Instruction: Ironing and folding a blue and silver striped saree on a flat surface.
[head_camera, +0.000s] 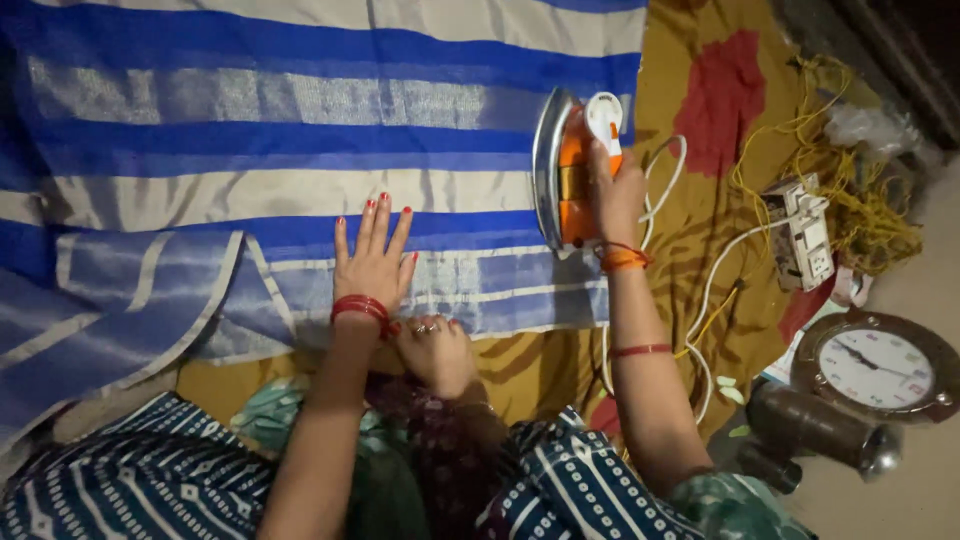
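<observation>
A blue, white and silver striped cloth (300, 130) lies spread flat across a mustard sheet with red patches (720, 90). My left hand (375, 262) rests flat on the cloth's near edge, fingers spread, red bangles at the wrist. My right hand (612, 195) grips the handle of an orange and white electric iron (565, 165), which is tilted up on its side at the cloth's right edge, its metal soleplate facing left. A foot with toe rings (437, 345) rests just below my left wrist.
The iron's white cord (700, 290) runs to a white socket board (800, 235) beside a tangle of yellow wire (850, 190). A round wall clock (877, 367) and a dark metal cylinder (820, 430) lie at the right. Patterned clothing covers my lap.
</observation>
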